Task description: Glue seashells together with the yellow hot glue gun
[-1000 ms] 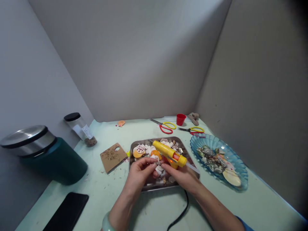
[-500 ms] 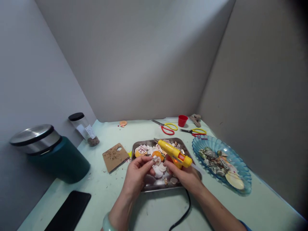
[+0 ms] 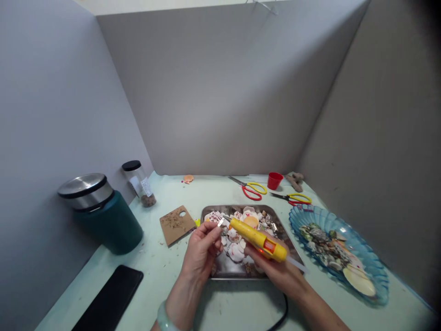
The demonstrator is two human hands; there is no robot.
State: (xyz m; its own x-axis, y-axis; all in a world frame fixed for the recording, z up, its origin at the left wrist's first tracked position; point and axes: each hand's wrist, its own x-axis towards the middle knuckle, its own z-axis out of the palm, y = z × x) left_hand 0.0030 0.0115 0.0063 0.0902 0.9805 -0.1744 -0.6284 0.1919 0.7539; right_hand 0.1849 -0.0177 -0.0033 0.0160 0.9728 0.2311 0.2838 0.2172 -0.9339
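Observation:
My right hand (image 3: 277, 271) is wrapped round a yellow hot glue gun (image 3: 253, 233), its nozzle pointing up and left. A clear glue stick (image 3: 295, 264) sticks out of the gun's back end. Between thumb and fingers, my left hand (image 3: 204, 246) pinches a small, flat, whitish piece (image 3: 221, 222) with a dark dot; its exact kind is unclear. The nozzle tip is close to this piece; whether they touch cannot be made out. Beneath both hands lies a metal tray (image 3: 223, 272) holding many seashells (image 3: 236, 252), partly hidden by the hands and the gun.
Left stand a teal flask (image 3: 106, 225), a jar (image 3: 139, 184), a phone (image 3: 109, 299) and a brown board (image 3: 176, 225). Scissors (image 3: 250, 187), a red cup (image 3: 274, 181) and black-bladed scissors (image 3: 292, 198) lie behind. A blue dish (image 3: 375, 271) of shells is right; a black cord (image 3: 280, 317) runs in front.
The view has shifted, so the table's things sit further right. The glue gun's nozzle has come close to my left fingers, where the small whitish piece now shows upright.

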